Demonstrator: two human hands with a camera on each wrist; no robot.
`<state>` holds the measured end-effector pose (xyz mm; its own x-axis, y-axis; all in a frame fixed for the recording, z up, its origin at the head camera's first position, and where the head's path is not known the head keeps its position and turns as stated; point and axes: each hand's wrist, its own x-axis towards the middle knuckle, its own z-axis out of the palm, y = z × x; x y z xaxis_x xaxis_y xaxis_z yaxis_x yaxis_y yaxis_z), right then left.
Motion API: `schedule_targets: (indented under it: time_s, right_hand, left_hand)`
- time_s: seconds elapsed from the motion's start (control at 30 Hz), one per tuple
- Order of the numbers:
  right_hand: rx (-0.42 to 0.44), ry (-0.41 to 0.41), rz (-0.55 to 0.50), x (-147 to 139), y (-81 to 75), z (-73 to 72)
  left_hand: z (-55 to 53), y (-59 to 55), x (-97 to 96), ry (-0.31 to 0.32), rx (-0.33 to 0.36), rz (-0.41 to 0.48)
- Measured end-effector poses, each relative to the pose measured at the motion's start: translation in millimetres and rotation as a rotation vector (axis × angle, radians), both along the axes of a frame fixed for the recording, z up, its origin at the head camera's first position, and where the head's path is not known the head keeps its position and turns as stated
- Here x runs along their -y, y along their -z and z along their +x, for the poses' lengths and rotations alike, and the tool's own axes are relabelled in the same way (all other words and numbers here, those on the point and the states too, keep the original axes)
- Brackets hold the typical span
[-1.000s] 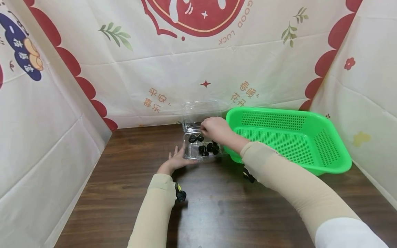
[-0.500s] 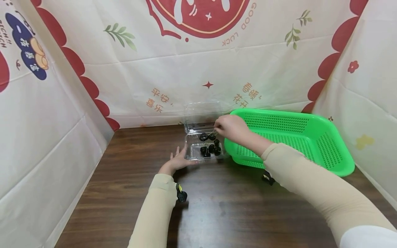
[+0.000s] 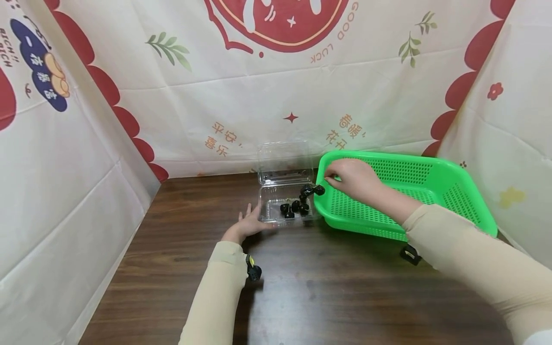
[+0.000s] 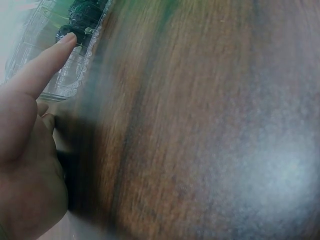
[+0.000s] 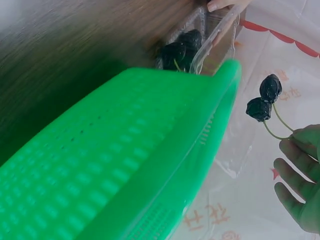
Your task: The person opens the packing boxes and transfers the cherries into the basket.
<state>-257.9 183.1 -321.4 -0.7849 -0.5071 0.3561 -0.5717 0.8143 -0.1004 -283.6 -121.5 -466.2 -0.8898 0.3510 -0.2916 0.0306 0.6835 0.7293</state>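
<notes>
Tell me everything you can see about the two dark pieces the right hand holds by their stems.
The two dark pieces are roundish, nearly black and glossy, with crinkled, film-like surfaces. Each has a thin, curved green stem; the stems converge at the right hand, which pinches them. In the head view they appear at the left rim of the green basket, beside the clear box; the right wrist view shows them clear of the basket.

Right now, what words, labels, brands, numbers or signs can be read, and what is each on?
"GOOD LUCK": back cloth.
"平安喜乐": back cloth.
"春暖花开": back cloth.
"RICH!! RICH": left cloth.
"一夜暴富", probably, small: blue patch, left cloth.
Red circle, large white characters: cut off, unreadable.
No readable text on clear box or green basket.
</notes>
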Motion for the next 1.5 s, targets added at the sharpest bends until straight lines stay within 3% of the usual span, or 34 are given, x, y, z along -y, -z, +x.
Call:
schedule_targets:
  time_s: [0.43, 0.73, 1.5]
  right_hand:
    - [0.115, 0.116, -0.02, -42.7, -11.0, 3.1]
    - [0.125, 0.157, -0.004, -62.9, -7.0, -2.5]
    - [0.248, 0.269, 0.033, -91.4, 3.6, -30.4]
  left_hand:
    - [-1.4, 3.7, 0.9, 0.001, -0.019, 0.005]
    - [-1.2, 0.7, 0.2, -0.003, -0.004, 0.048]
    - [-1.7, 1.4, 0.4, -0.002, -0.019, 0.035]
